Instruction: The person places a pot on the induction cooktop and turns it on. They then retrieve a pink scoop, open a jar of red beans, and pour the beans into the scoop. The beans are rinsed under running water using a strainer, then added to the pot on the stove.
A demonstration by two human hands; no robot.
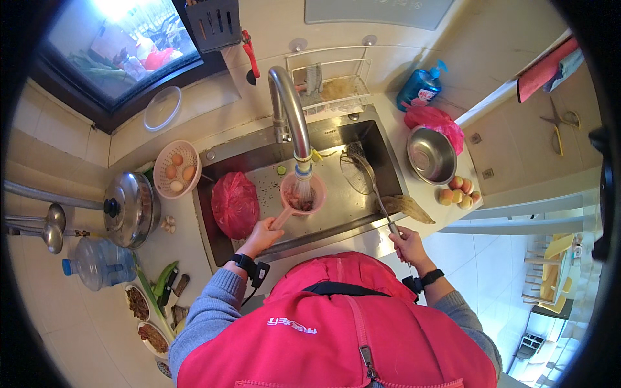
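My left hand (pixel 262 237) grips the handle of a pink plastic dipper (pixel 319 188) inside the stainless steel sink (pixel 310 237). Water (pixel 304 188) runs from the curved metal faucet (pixel 297 109) into the dipper, onto pinkish-brown contents I cannot identify. At the sink's front right edge, my right hand (pixel 410 247) holds a long-handled metal kitchen utensil (pixel 380 198). Its far end reaches over a round wire piece (pixel 350 177) in the sink, and its exact head shape is unclear. A full red plastic bag (pixel 236 204) sits at the sink's left side.
Left of the sink stand a pink colander (pixel 163 178) with several eggs, a lidded pot (pixel 127 213) and a water jug (pixel 99 266). To the right are a steel bowl (pixel 429 157), several peach-like fruits (pixel 457 195) and a blue soap bottle (pixel 418 88). A brownish peel-like piece (pixel 410 207) overhangs the rim.
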